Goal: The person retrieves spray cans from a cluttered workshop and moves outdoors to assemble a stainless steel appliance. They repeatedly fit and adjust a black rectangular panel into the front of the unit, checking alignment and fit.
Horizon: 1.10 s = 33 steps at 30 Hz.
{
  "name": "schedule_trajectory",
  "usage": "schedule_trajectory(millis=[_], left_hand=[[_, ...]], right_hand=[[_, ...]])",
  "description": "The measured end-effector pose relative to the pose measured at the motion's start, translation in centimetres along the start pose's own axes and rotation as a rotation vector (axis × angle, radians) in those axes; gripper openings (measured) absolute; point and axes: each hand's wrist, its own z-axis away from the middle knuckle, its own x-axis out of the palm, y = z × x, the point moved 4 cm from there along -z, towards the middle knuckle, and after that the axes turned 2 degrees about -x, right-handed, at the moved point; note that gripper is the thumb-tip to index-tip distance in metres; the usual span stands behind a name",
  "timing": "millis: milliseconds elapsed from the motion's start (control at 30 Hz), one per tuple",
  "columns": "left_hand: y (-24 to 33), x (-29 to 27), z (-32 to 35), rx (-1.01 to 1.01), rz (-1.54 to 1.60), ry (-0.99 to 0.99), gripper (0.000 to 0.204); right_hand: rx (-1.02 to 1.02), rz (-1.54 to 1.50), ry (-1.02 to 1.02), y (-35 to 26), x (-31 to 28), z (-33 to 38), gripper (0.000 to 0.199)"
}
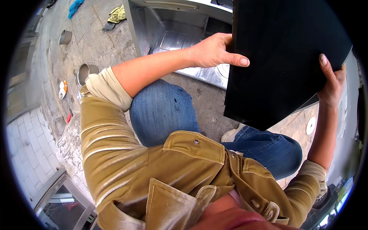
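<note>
Between my two hands stands a large flat black panel (283,65), tilted above my right knee. My left hand (218,50) grips its left edge, thumb lying on the dark face and fingers hidden behind. At the opposite edge my right hand (333,82) holds on the same way, thumb on the front. Behind the panel a silver metal housing (180,28) rests on the ground, its hollow inside facing up; the panel covers part of it.
Two short metal rings (65,37) lie on the stone floor at left. Farther off are a yellow-grey glove (116,16) and a blue cloth (75,7). A small red object (69,117) lies near the wall. A white disc (311,125) is at right.
</note>
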Motion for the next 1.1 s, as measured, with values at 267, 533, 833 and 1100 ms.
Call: schedule_trajectory(millis=[267,533,833,1100], left_hand=[[3.3,-5.1,2.7,0.179,-0.527,-0.373,0.053],[8.5,-13.0,13.1,0.649,-0.21,-0.19,0.054],[6.2,-19.7,18.7,0.666,-0.425,1.292,0.041],[-1.5,-19.3,17.4,0.178,-0.38,1.249,0.054]], right_hand=[[-0.09,0.321,-0.257,-2.3,0.5,-2.3,0.047],[0.117,0.418,-0.547,0.5,4.3,-0.2,0.04],[-0.116,0.532,-0.617,4.8,8.7,3.3,0.045],[-0.155,0.456,-0.809,7.2,12.6,5.6,0.014]])
